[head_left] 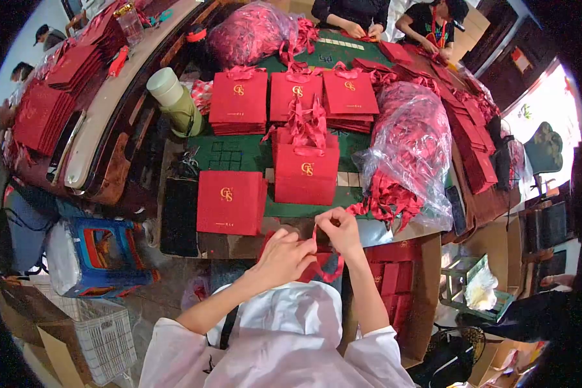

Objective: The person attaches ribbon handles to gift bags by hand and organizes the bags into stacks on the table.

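A red ribbon [333, 274] runs between my hands in front of my lap, its loop hanging below them. My right hand [341, 233] pinches it near the table's front edge. To the left and slightly lower, my left hand [283, 255] is closed with fingertips on the same ribbon. Some red material shows behind my left hand, mostly hidden. Just beyond lies a stack of flat red gift bags [227, 204] with gold print. Beside it stands another pile of red gift bags [306, 171] with ribbon handles on top.
A plastic bag of red ribbons [410, 152] lies at the right, another bundle [252, 33] at the back left. More bag stacks [239, 97] sit behind. A green bottle [174, 100] stands at left. An open carton [427, 297] is right of my lap. Two people work across the table.
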